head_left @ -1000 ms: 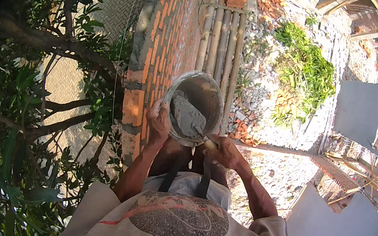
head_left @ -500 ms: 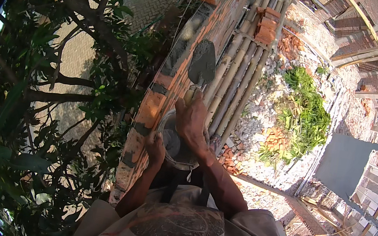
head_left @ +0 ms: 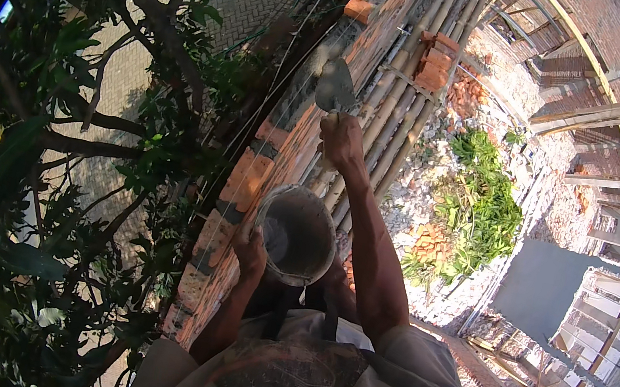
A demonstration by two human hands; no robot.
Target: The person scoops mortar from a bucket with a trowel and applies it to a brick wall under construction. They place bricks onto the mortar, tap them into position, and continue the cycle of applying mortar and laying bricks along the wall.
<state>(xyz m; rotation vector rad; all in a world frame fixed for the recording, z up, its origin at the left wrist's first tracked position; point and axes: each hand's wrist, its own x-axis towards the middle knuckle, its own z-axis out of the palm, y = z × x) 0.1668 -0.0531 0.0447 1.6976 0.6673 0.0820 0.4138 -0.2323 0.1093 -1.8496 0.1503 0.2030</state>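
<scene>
My right hand [head_left: 342,142] is closed round the handle of a trowel [head_left: 335,89], arm stretched forward. The grey, pointed blade is over the top of a brick wall [head_left: 247,176], close to grey mortar [head_left: 291,103] on it; whether it touches cannot be told. My left hand [head_left: 251,247] grips the left side of a round bucket [head_left: 326,236] held before my body. The bucket's opening faces up, its inside is coated grey, and a paler patch shows at the bottom.
Bamboo poles [head_left: 385,117] run along the wall's right side, with stacked bricks [head_left: 435,64] on them. Beyond lie rubble [head_left: 398,195] and cut green leaves [head_left: 488,208]. Thin string lines [head_left: 285,62] follow the wall's left edge. Tree branches [head_left: 99,128] crowd the left, above paving.
My right hand has moved forward with the trowel, from above the bucket to farther along the wall. The bucket's opening shows more fully. My left hand keeps its grip.
</scene>
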